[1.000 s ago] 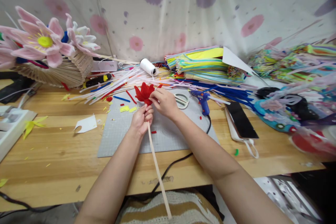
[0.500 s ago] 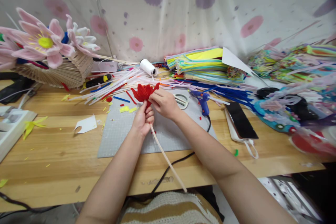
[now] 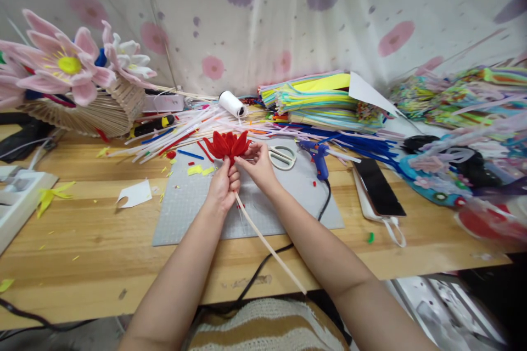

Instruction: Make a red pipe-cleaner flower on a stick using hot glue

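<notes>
A red pipe-cleaner flower (image 3: 226,145) with pointed petals is held upright above the mat. My left hand (image 3: 225,184) is closed around its base. A long pale stem (image 3: 269,247) runs from under that hand toward the table's front edge. On the flower's right side, my right hand (image 3: 260,167) has its thumb against the base and its bent fingers at the right-hand petals. The exact fingertip contact is partly hidden. Beneath both hands lies a grey cutting mat (image 3: 185,225) with yellow and red scraps on it.
Scissors (image 3: 283,158) and a blue glue gun (image 3: 316,156) lie right of my hands, with a phone (image 3: 379,186) farther right. A white thread spool (image 3: 233,104) and bundles of pipe cleaners (image 3: 313,101) fill the back. Pink flowers (image 3: 68,66) stand at left; a black cord (image 3: 263,269) crosses the front.
My right hand has shifted slightly right and down from the flower's front, uncovering more of its petals. The flower looks wider, and the stem's lower end has swung right.
</notes>
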